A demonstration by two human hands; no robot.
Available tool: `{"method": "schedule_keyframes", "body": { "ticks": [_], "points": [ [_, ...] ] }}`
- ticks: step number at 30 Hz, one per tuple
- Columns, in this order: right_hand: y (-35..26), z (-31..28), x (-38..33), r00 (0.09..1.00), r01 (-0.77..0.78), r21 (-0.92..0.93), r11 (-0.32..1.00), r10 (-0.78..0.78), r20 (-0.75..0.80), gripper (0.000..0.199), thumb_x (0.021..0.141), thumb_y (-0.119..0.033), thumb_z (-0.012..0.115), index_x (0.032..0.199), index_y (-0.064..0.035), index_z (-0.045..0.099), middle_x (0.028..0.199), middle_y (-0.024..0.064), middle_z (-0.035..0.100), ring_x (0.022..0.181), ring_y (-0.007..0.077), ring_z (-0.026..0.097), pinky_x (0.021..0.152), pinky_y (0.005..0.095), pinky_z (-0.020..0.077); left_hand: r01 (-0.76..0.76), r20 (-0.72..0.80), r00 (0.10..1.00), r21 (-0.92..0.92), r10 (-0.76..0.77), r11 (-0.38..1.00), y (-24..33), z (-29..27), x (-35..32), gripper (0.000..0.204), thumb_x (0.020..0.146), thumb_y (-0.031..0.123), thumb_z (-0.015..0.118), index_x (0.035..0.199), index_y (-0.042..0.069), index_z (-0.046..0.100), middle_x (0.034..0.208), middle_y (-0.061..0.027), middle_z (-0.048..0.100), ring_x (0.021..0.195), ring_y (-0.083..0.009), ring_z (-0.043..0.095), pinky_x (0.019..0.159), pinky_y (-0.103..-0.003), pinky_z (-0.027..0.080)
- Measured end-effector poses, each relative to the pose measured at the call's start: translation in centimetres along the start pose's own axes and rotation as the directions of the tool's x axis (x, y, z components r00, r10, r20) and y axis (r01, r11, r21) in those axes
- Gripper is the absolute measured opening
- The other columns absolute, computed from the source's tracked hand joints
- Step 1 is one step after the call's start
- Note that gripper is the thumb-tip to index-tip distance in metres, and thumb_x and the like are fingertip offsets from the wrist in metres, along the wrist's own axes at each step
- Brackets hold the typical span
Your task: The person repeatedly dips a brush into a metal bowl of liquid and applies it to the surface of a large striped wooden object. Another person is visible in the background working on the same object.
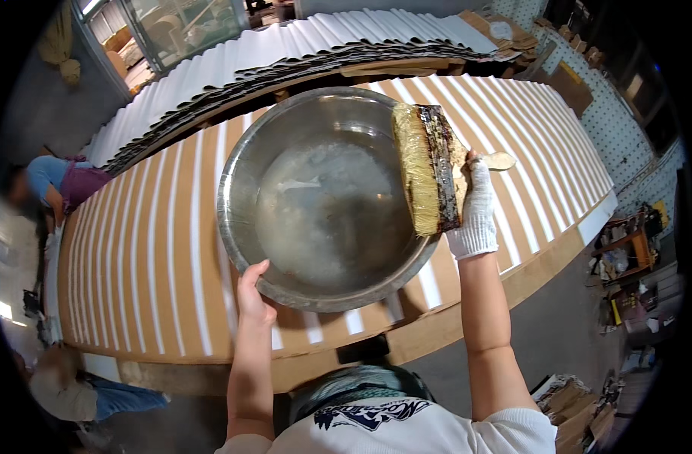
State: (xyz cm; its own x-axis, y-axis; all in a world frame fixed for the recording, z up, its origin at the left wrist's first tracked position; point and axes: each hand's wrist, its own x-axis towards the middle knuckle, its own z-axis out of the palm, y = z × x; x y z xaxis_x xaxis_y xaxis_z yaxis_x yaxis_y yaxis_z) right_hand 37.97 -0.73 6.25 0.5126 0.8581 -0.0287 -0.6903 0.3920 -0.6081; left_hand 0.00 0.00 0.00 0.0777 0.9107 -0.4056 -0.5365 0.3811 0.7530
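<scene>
Over the striped bench (157, 250), the left hand (253, 291) grasps the slippery metal bowl's (323, 197) rim; the gloved right hand (474, 216) clenches the stiff brush (429, 170) above it.

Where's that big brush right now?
In the head view, the wide brush is right of centre, gripped by the gloved right hand, with its bristles over the right rim of the metal bowl that the left hand holds.
</scene>
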Motion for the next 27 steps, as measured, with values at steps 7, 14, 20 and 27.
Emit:
{"method": "schedule_keyframes", "body": {
  "ticks": [7, 14, 20, 27],
  "points": [
    [-8.3, -6.1, 6.1, 0.982, 0.086, -0.173, 0.981, -0.113, -0.154, 0.039, 0.104, -0.039, 0.058, 0.125, -0.0071, 0.059, 0.12, 0.011, 0.069, 0.102, 0.024, 0.07, 0.09, 0.041, 0.0603, 0.032, 0.027, 0.999, -0.006, -0.032, 0.999, -7.9, 10.9, 3.8, 0.043, 0.089, 0.013, 0.067, 0.129, -0.001, 0.059, 0.125, -0.0109, 0.066, 0.11, -0.0244, 0.064, 0.095, -0.041, 0.052],
    [-9.8, -3.2, 8.0, 0.997, 0.068, -0.734, 0.675, -0.067, 0.031, 0.039, 0.1, -0.039, 0.063, 0.114, -0.0036, 0.07, 0.093, 0.0052, 0.069, 0.076, 0.0119, 0.063, 0.065, 0.0274, 0.0513, 0.105, 0.05, 0.991, 0.254, -0.122, 0.961, -9.9, 14.7, 4.7, 0.067, 0.101, 0.046, 0.061, 0.148, 0.002, 0.041, 0.135, -0.0128, 0.06, 0.116, -0.0246, 0.064, 0.083, -0.04, 0.06],
    [-0.1, -0.3, 8.3, 0.942, 0.29, -0.95, 0.119, 0.138, 0.305, 0.045, 0.09, -0.031, 0.07, 0.129, -0.0083, 0.07, 0.101, 0.0254, 0.074, 0.092, 0.0287, 0.074, 0.084, 0.0365, 0.0547, -0.057, 0.049, 0.998, 0.308, 0.044, 0.95, -7.8, 11.3, 2.1, 0.05, 0.108, 0.03, 0.051, 0.15, 0.005, 0.04, 0.118, -0.0082, 0.059, 0.097, -0.0167, 0.063, 0.071, -0.033, 0.054],
    [4.1, 1.4, 5.0, 0.855, 0.507, -0.784, -0.359, 0.324, 0.405, 0.049, 0.087, -0.049, 0.073, 0.097, -0.0007, 0.074, 0.085, 0.0264, 0.07, 0.083, 0.0431, 0.069, 0.076, 0.0499, 0.0533, -0.187, -0.137, 0.966, 0.223, 0.221, 0.957, -7.4, -2.5, -6.3, 0.019, 0.096, -0.003, 0.062, 0.094, 0.01, 0.048, 0.072, 0.0049, 0.042, 0.054, -0.0024, 0.036, 0.045, -0.021, 0.029]
  ]
}}
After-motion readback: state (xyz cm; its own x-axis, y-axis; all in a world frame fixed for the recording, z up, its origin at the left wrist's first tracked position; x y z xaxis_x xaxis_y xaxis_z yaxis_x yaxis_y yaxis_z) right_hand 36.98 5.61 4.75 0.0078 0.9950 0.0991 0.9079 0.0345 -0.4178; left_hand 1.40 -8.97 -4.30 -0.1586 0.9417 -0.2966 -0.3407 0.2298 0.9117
